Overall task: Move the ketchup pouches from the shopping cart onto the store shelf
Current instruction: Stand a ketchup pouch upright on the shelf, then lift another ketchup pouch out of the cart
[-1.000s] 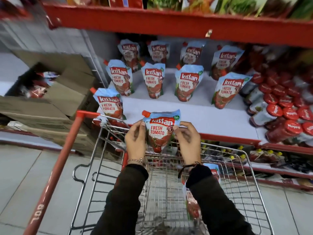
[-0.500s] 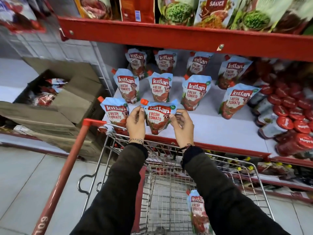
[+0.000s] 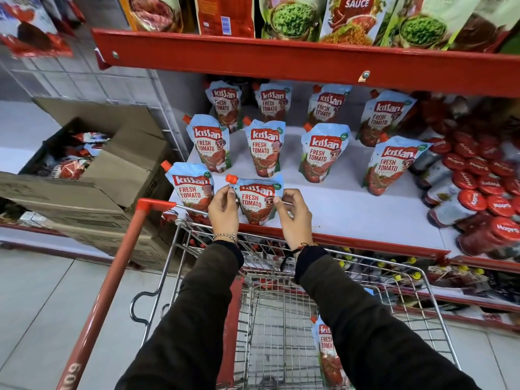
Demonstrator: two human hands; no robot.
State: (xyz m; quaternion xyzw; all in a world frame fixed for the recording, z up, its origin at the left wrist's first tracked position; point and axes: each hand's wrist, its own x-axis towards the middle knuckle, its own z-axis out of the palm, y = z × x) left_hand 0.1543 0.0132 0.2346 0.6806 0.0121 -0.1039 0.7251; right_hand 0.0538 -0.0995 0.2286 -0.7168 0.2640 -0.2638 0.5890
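Note:
A light-blue and red ketchup pouch with an orange cap stands upright at the front edge of the white store shelf. My left hand pinches its left edge and my right hand pinches its right edge. Another pouch stands just to its left. Several more pouches stand in rows behind. One pouch lies in the wire shopping cart, partly hidden by my right sleeve.
Red-capped jars crowd the shelf's right side. A red shelf above carries sauce packets. An open cardboard box with more pouches sits to the left. The cart's red handle runs down the left side.
Both hands carried the pouch up from above the cart and forward onto the shelf's front edge, beside the leftmost pouch. The view moved closer to the shelf.

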